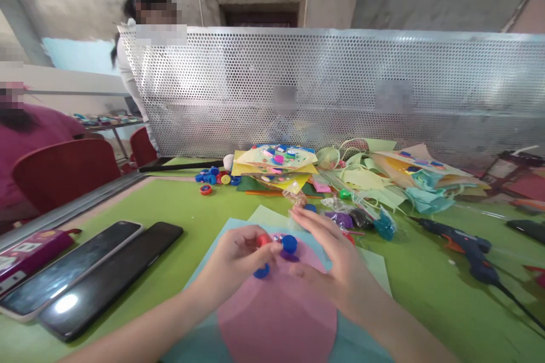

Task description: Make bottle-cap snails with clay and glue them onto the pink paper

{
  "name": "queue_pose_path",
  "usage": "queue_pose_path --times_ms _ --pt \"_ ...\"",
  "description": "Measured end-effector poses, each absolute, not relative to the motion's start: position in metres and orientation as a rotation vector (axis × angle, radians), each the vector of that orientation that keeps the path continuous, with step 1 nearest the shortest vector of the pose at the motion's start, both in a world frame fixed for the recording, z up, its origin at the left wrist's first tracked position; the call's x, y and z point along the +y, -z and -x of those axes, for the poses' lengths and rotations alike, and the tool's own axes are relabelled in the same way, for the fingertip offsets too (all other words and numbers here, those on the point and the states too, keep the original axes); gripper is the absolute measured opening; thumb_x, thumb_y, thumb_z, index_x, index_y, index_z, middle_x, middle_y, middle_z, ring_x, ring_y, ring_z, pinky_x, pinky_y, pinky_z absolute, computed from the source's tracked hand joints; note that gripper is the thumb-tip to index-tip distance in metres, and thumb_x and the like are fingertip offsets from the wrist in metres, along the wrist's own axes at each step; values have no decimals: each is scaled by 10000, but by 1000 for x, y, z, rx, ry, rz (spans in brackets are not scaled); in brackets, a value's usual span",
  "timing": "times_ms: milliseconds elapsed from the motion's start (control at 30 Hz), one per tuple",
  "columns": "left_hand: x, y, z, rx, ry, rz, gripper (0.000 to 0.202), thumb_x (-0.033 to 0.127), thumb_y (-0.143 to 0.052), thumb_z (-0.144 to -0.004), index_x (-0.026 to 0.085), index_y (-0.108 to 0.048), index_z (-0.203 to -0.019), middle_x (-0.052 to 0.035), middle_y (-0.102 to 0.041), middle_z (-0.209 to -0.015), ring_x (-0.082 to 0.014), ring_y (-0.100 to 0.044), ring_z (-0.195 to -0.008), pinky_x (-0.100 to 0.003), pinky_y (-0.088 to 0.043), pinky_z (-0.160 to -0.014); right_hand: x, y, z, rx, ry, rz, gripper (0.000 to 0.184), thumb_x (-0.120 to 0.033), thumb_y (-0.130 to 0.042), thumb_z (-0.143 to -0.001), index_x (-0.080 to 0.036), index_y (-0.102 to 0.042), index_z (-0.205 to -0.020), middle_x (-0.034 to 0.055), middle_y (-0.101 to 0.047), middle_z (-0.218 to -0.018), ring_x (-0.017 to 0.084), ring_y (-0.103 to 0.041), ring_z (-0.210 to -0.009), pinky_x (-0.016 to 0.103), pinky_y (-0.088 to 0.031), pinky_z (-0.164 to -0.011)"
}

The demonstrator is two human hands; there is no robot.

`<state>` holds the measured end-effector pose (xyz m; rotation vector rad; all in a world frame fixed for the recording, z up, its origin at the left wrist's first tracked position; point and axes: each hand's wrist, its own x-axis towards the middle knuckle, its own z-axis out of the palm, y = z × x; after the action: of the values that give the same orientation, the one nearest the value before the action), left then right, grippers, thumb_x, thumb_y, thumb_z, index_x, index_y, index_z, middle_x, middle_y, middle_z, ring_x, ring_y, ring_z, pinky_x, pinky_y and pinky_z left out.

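My left hand (242,255) is closed, its fingertips around a small red cap (263,240) that they partly hide. A blue cap (261,272) shows just under that hand. My right hand (336,258) is open, thumb and fingers apart, with nothing visible between them. Between the hands, another blue cap (289,244) sits at the top of a pink paper circle (279,317), with a purple patch below it. Tiny light pieces lie beside it, too small to name. The circle rests on light blue paper (200,278), above a pale green sheet (378,269).
Two phones (114,278) and a purple carton (34,258) are on the left. A hot glue gun (464,247) lies at right. Behind are loose caps (208,174), stacked decorated papers (276,161), clay bags (361,217) and a perforated metal screen (340,85). Two people are beyond, at left.
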<state>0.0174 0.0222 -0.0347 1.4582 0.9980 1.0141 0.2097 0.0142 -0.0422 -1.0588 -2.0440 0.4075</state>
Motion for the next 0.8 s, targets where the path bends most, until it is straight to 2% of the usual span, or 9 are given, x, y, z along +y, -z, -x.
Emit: queue_pose_path --times_ms 100,233,367,433,500,567,633,700,800 --pt "22 34 -17 1047 -955 -1530 250 397 -615 -774 168 -702 -722 -22 -684 -650 -125 -555 -569 -225 -445 -575 14 43 -210 -2067 -391 1057 655 -579 -539 -791 -238 -424 -1339 95 -445 -1386 274 -382 -1284 501 -353 -1043" --pt "20 33 -17 1075 -934 -1566 277 414 -595 -788 187 -749 -752 -31 -715 -670 -150 -591 -578 -242 -460 -593 14 44 -211 -2074 -363 1046 610 -535 -529 -819 -244 -416 -1343 90 -449 -1382 266 -390 -1280 487 -363 -1039" --pt "19 34 -16 968 -975 -1443 467 544 -509 -809 151 -737 -918 -89 -742 -841 -187 -623 -652 -305 -485 -680 14 42 -211 -2058 -371 1049 598 -537 -507 -831 -230 -421 -1337 92 -446 -1387 267 -380 -1288 493 -364 -1037" --pt "20 35 -16 930 -986 -1345 523 578 -486 -808 128 -746 -860 -105 -744 -821 -193 -630 -647 -323 -486 -703 14 41 -212 -2063 -377 1055 599 -543 -483 -841 -203 -428 -1330 102 -447 -1385 263 -381 -1288 488 -368 -1037" --pt "21 36 -16 934 -969 -1277 478 551 -535 -794 129 -752 -738 -98 -744 -731 -192 -638 -617 -316 -487 -681 13 40 -212 -2077 -381 1063 603 -542 -470 -847 -190 -424 -1334 106 -442 -1388 262 -379 -1289 485 -367 -1038" --pt "22 38 -16 938 -953 -1241 381 485 -604 -777 139 -751 -712 -87 -744 -701 -193 -653 -634 -298 -487 -658 12 40 -212 -2096 -384 1071 601 -535 -464 -853 -189 -416 -1342 105 -433 -1396 260 -370 -1295 480 -362 -1042" --pt "23 39 -16 943 -944 -1223 285 420 -668 -745 158 -754 -816 -79 -754 -756 -195 -667 -688 -279 -486 -647 11 41 -212 -2114 -387 1080 598 -529 -461 -856 -193 -410 -1348 101 -425 -1402 259 -361 -1300 474 -358 -1047" --pt "24 40 -16 953 -945 -1211 294 389 -705 -717 172 -741 -912 -76 -757 -796 -204 -675 -738 -276 -489 -649 12 41 -211 -2123 -390 1090 601 -535 -460 -854 -201 -408 -1351 96 -424 -1404 259 -359 -1302 470 -358 -1047" --pt "25 40 -18 946 -966 -1197 324 390 -720 -696 170 -732 -934 -78 -756 -802 -225 -680 -773 -306 -505 -675 14 41 -211 -2126 -394 1105 615 -555 -454 -850 -213 -399 -1358 92 -420 -1407 262 -357 -1303 475 -359 -1045"
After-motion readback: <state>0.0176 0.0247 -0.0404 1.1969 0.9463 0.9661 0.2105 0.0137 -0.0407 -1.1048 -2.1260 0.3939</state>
